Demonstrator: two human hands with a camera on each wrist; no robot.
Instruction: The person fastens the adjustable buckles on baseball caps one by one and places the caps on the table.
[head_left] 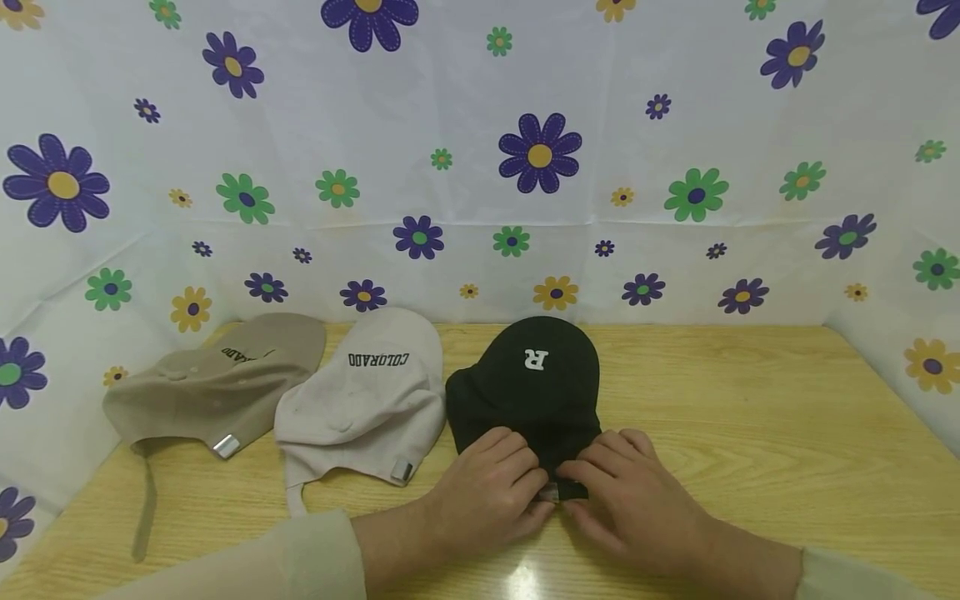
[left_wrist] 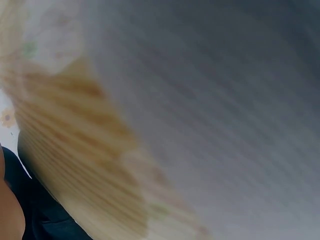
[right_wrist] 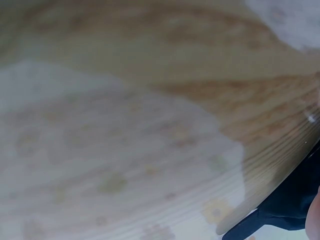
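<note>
While hands (head_left: 492,490) (head_left: 636,500) grip its strap (head_left: 575,490), the black cap (head_left: 528,392) points lengthwise away.

head — high, facing forward-down | wrist cams — close over the table (head_left: 750,400) | all three share it

- Three caps: a tan cap (head_left: 217,392) at the left of the frame, a pale cap (head_left: 375,404) left of centre, a black cap (head_left: 517,392) at the centre.
- Three metal clasps (head_left: 227,446), one on each cap.
- Two dangling straps (head_left: 145,508), both at the lower left.
- Two hands at lower centre: one left hand (head_left: 495,483), one right hand (head_left: 630,500).
- Two sleeves (head_left: 307,554), along the bottom edge.
- One wooden table (head_left: 750,417), across the lower half.
</note>
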